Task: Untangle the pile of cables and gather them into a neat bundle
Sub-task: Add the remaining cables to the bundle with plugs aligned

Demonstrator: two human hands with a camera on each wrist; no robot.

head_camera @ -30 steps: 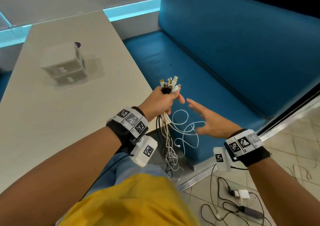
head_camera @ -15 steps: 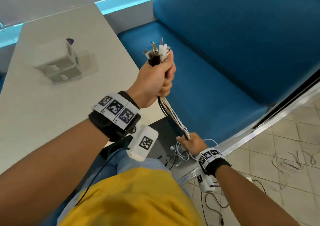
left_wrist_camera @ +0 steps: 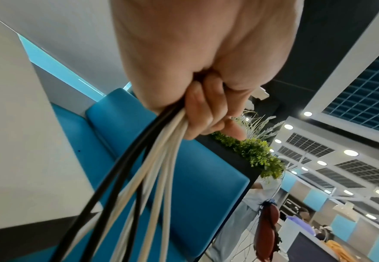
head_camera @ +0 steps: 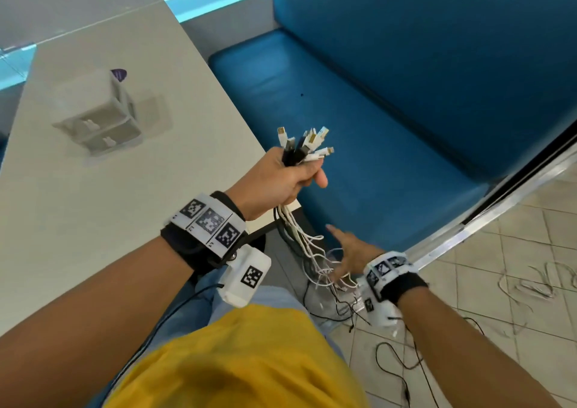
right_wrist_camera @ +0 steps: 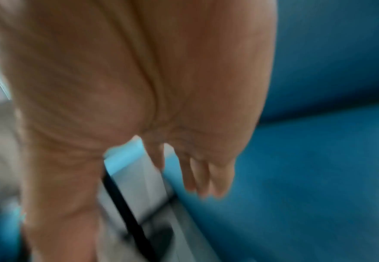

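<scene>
Left hand gripping cables, right hand spread

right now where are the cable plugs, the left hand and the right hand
cable plugs [head_camera: 307, 144], head view, on the fanned connector ends
left hand [head_camera: 281, 179], head view, on its back
right hand [head_camera: 352, 251], head view, on its back

Half a second ago the left hand held the cables raised high with their strands pulled taut; now it has dropped lower, beside the corner of the bench, and the plug ends fan out above the fist. The right hand has let go of the strands it was gripping low down and is spread with fingers straight. The loose white and black lengths below have gone slack and dangle in loops beside that palm.
</scene>
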